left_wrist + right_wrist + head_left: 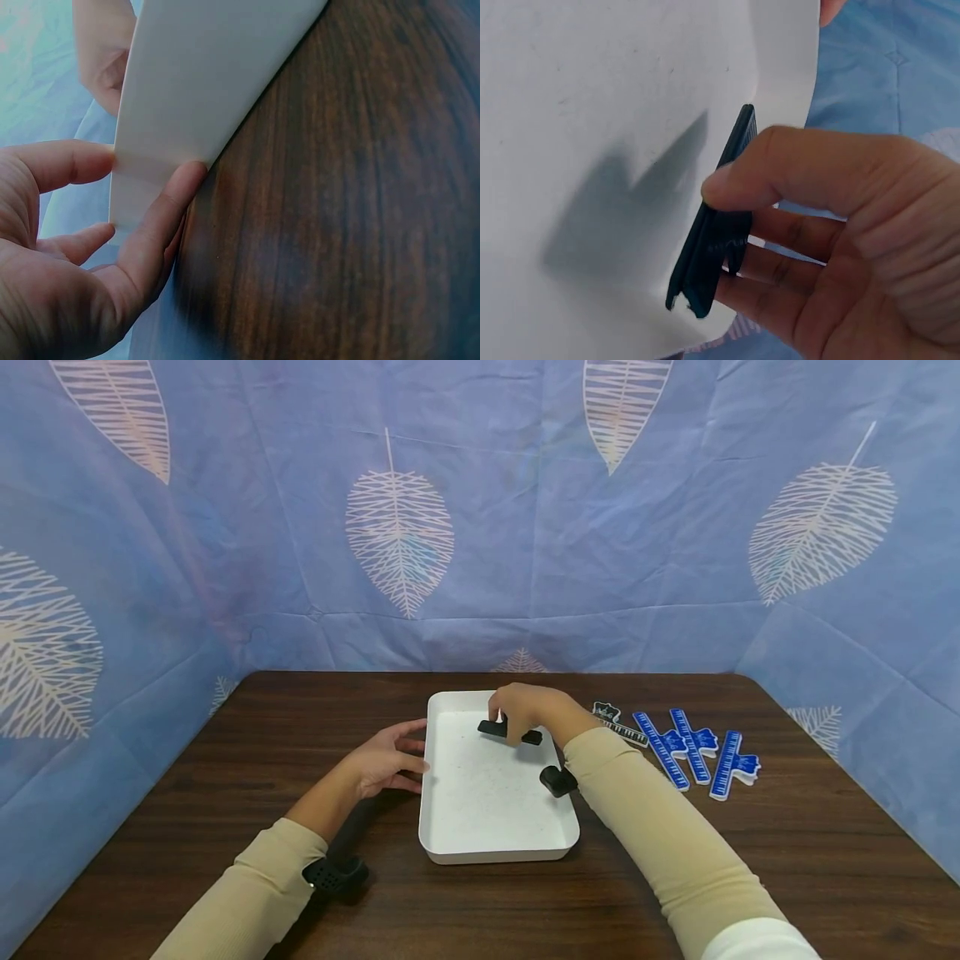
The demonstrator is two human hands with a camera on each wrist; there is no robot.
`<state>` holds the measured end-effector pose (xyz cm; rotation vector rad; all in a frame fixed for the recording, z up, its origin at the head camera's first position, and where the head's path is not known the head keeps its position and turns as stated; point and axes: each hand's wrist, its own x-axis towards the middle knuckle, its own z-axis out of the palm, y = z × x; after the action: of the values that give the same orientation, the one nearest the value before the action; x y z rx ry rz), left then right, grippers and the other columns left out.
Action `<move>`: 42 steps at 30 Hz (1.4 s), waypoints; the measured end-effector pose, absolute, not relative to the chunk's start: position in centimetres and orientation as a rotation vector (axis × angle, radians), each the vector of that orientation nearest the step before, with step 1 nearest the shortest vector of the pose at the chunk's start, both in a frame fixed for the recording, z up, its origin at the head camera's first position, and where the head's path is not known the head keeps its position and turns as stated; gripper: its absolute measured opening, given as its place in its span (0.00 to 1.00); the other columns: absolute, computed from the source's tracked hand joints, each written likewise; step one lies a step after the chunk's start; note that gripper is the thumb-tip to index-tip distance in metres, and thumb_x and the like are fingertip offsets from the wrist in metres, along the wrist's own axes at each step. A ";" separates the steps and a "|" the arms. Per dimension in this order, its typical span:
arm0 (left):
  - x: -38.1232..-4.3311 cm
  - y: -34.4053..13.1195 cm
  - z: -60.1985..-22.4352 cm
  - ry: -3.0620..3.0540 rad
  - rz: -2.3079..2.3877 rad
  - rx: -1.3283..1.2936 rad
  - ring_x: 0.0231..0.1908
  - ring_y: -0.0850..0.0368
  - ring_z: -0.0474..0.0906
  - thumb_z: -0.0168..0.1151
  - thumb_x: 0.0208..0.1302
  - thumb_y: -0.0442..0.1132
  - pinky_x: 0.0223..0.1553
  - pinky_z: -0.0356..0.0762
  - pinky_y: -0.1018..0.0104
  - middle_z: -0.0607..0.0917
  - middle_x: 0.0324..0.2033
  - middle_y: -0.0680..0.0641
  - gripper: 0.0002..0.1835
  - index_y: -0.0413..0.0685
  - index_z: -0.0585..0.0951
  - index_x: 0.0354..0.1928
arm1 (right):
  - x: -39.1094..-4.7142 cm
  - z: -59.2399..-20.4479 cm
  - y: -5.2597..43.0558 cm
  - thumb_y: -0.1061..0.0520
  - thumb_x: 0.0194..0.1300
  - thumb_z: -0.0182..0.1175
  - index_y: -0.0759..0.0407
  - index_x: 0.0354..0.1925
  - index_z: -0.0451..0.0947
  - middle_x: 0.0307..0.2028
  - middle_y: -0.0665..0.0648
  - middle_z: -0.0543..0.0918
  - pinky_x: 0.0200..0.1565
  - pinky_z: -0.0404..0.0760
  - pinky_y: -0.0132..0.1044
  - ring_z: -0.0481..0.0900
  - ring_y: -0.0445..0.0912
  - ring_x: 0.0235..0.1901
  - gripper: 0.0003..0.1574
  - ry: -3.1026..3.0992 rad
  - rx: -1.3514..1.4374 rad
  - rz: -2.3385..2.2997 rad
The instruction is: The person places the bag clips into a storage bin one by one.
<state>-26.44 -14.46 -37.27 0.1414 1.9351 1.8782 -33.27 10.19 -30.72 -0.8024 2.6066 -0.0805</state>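
A shallow white tray lies on the table in front of me. Over its far part my right hand pinches a black clip between thumb and fingers. In the right wrist view the clip is tilted, and its shadow falls on the tray floor. My left hand is at the tray's left side with its fingers spread. As the left wrist view shows, its fingertips touch the outer wall and rim without curling round them.
To the right of the tray lie several blue clips with piano-key bars, among them a blue clip farthest right. A black piano-key clip lies partly behind my right arm. The dark wooden table ends at a blue leaf-print cloth.
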 end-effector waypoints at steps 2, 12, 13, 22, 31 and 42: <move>-26.5 -14.5 -37.3 1.934 1.877 0.144 0.43 0.42 0.81 0.59 0.57 0.19 0.39 0.84 0.47 0.64 0.64 0.29 0.45 0.45 0.53 0.76 | -33.4 -31.0 10.2 0.66 0.54 0.67 0.57 0.56 0.77 0.48 0.57 0.78 0.37 0.76 0.38 0.74 0.48 0.42 0.29 2.617 -0.774 -0.078; -26.5 -14.6 -37.4 1.940 1.873 0.142 0.43 0.42 0.81 0.59 0.58 0.19 0.39 0.84 0.48 0.64 0.64 0.29 0.45 0.45 0.53 0.76 | -34.6 -32.3 10.8 0.67 0.55 0.66 0.57 0.53 0.77 0.48 0.56 0.77 0.35 0.75 0.39 0.73 0.49 0.40 0.26 2.647 -0.602 -0.168; -26.5 -14.5 -37.4 1.939 1.874 0.142 0.43 0.42 0.81 0.59 0.58 0.19 0.39 0.84 0.48 0.64 0.64 0.29 0.45 0.45 0.53 0.76 | -34.7 -32.4 10.8 0.67 0.55 0.66 0.57 0.54 0.77 0.48 0.57 0.77 0.35 0.76 0.39 0.73 0.50 0.40 0.26 2.650 -0.596 -0.178; -26.5 -14.5 -37.4 1.936 1.876 0.145 0.42 0.43 0.81 0.59 0.57 0.19 0.39 0.84 0.48 0.64 0.64 0.29 0.46 0.45 0.53 0.76 | -34.8 -32.9 11.1 0.69 0.55 0.65 0.58 0.54 0.76 0.51 0.58 0.76 0.34 0.74 0.38 0.72 0.50 0.41 0.27 2.686 -0.620 -0.183; -26.6 -14.5 -37.5 1.933 1.883 0.139 0.43 0.42 0.80 0.60 0.57 0.19 0.39 0.84 0.47 0.64 0.64 0.29 0.46 0.45 0.53 0.76 | -34.5 -32.5 11.4 0.67 0.57 0.66 0.57 0.57 0.75 0.56 0.60 0.76 0.38 0.77 0.40 0.75 0.50 0.45 0.29 2.691 -0.664 -0.202; -26.5 -14.5 -37.5 1.938 1.892 0.121 0.42 0.43 0.81 0.60 0.56 0.19 0.38 0.84 0.48 0.66 0.63 0.30 0.46 0.46 0.55 0.75 | -33.8 -31.9 12.7 0.63 0.56 0.69 0.61 0.58 0.76 0.57 0.62 0.77 0.50 0.79 0.46 0.75 0.57 0.56 0.30 2.739 -0.805 -0.248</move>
<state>-26.50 -14.45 -37.51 0.1207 1.9376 1.8915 -33.84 12.68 -31.92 -0.8046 2.7386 -0.2483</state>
